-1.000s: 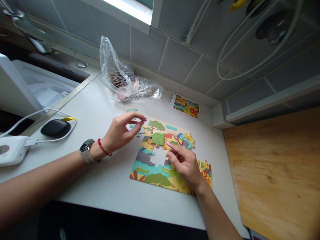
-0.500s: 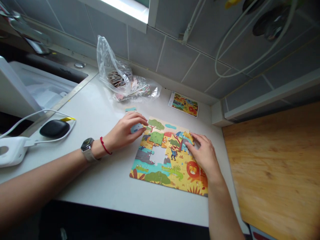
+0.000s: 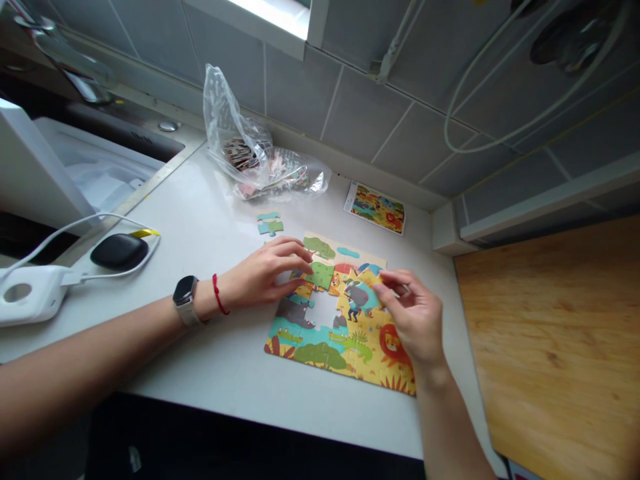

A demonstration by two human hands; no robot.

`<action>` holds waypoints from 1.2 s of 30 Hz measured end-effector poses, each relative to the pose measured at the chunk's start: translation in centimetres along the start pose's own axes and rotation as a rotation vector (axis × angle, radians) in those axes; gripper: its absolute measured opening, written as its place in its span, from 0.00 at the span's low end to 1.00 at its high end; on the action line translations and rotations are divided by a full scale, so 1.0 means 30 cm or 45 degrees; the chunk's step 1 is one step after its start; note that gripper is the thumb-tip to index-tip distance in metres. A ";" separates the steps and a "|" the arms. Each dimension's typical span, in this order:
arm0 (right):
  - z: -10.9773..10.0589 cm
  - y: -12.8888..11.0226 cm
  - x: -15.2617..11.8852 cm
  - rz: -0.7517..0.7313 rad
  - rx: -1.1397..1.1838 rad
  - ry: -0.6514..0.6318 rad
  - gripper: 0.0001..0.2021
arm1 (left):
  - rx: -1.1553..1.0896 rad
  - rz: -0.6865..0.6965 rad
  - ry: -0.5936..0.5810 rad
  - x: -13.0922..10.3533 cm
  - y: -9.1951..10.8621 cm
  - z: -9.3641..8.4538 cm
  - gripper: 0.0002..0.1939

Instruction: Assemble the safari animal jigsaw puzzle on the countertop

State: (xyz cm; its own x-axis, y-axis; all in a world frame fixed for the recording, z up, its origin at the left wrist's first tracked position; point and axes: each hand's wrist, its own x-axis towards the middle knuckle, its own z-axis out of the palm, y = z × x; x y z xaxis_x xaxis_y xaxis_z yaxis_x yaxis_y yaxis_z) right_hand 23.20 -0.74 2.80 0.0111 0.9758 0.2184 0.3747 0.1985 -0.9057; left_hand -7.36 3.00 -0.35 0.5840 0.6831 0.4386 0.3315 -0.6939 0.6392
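Observation:
A jigsaw puzzle with jungle animals lies flat on the white counter, with a gap left of its middle. My right hand pinches a puzzle piece in yellow, grey and teal over the right part of the picture. My left hand is at the puzzle's upper left edge, fingers apart and bent; whether its fingertips touch the pieces I cannot tell. Close to them, a green piece overlaps the puzzle, slightly askew. Loose pieces in blue and green lie behind my left hand.
A clear plastic bag of pieces sits against the tiled wall. Right of it lies a small picture card. A black case and a white charger with its cable are at left, by the sink. A wooden board borders the right side.
My right hand has lifted the yellow, grey and teal piece and turned it over the puzzle. My left hand has shifted slightly right and down, uncovering the blue and green loose piece behind it.

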 end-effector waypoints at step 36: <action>0.085 -0.007 -0.065 -0.587 -0.643 -0.740 0.10 | 0.218 -0.037 -0.157 -0.033 0.003 0.040 0.14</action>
State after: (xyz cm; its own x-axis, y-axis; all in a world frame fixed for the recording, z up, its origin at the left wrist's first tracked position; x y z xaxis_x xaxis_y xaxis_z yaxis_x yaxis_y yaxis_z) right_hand 20.73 -2.44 1.64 -0.6610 0.7289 0.1783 0.5907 0.6520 -0.4754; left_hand -7.02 1.97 -1.49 0.6550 0.6776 0.3345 0.4645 -0.7102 0.5290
